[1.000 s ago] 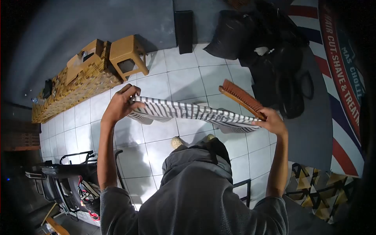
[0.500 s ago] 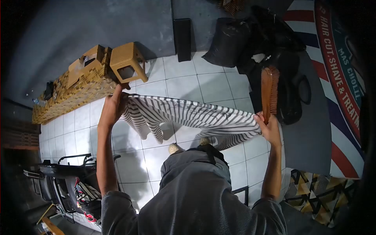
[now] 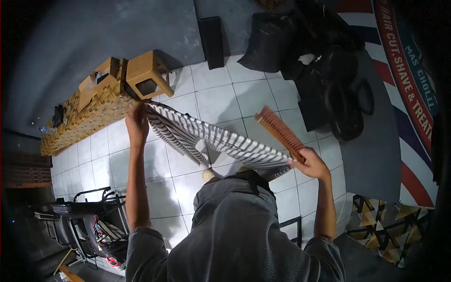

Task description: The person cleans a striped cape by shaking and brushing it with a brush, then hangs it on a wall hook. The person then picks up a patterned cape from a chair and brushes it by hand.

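From the head view, I can see both hands stretching a striped cloth (image 3: 211,134) above the white tiled floor (image 3: 258,101), well in from the floor's wall edge. The left hand (image 3: 137,117) has its fingers clenched on one end of the cloth, in front of the patterned bench (image 3: 70,113) and the tan plastic stool (image 3: 141,70). The right hand (image 3: 311,162) pinches the other end, its fingers also closed around the handle of a wooden bristle brush (image 3: 282,131), which points up and away towards the wall, bristles turned to the right.

The upper edge of the cloth slants down from the left hand to the right; below it the fabric hangs in loose folds, over and partly in front of the person's pale shoes (image 3: 208,175). Beyond the brush, a black bag (image 3: 268,42) sits against the wall near the floor's far right corner, and a barber banner (image 3: 404,80) stands at the right side. Black metal-framed seating (image 3: 77,209) is over on the left
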The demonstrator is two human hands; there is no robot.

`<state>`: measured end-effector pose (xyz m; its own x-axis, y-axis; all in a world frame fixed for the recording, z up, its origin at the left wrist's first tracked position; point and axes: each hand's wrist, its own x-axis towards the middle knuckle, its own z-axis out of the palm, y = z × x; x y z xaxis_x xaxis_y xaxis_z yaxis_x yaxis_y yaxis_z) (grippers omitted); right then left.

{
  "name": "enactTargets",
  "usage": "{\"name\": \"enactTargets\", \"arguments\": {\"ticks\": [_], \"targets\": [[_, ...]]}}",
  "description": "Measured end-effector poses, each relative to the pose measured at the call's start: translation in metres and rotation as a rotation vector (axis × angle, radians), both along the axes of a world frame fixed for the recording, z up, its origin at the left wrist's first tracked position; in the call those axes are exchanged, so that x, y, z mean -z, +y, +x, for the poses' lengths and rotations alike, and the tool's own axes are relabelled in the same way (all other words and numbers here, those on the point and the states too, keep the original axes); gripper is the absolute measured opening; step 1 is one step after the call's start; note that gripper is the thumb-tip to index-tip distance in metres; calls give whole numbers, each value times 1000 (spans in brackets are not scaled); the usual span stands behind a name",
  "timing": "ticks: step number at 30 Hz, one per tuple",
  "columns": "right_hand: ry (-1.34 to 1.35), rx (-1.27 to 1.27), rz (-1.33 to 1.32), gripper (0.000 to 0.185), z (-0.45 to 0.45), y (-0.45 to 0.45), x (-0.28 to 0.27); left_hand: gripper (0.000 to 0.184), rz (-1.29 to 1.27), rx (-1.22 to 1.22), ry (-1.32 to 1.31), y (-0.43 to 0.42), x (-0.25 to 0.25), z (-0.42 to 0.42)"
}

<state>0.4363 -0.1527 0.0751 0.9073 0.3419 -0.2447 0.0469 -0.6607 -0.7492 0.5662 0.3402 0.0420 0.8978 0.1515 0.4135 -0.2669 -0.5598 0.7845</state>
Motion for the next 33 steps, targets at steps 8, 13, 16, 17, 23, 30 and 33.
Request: {"name": "enactTargets", "arguments": {"ticks": [8,13,16,17,23,30,33], "targets": [[-559,345,-185,18,80,-31,59,13,418,568,313,8,88,60],[-951,660,-212,16,97,0,-20,25,183,-31,-219,-36,-11,79],[-1074,803,114,17,68,19,-43,19,59,-125,-286,-65,-83,24],[-1080,816,115,17,55,19,-35,20,46,-118,-379,-62,-76,13],[12,410,-273,21,-52,-20,166,35,625,403,661,-7,172,-118],[242,560,358,22,-146,-47,240,27,323,385,660,-17,141,-187],[190,607,465,32,-98,-44,180,22,348,138,457,-29,130,-156]]}}
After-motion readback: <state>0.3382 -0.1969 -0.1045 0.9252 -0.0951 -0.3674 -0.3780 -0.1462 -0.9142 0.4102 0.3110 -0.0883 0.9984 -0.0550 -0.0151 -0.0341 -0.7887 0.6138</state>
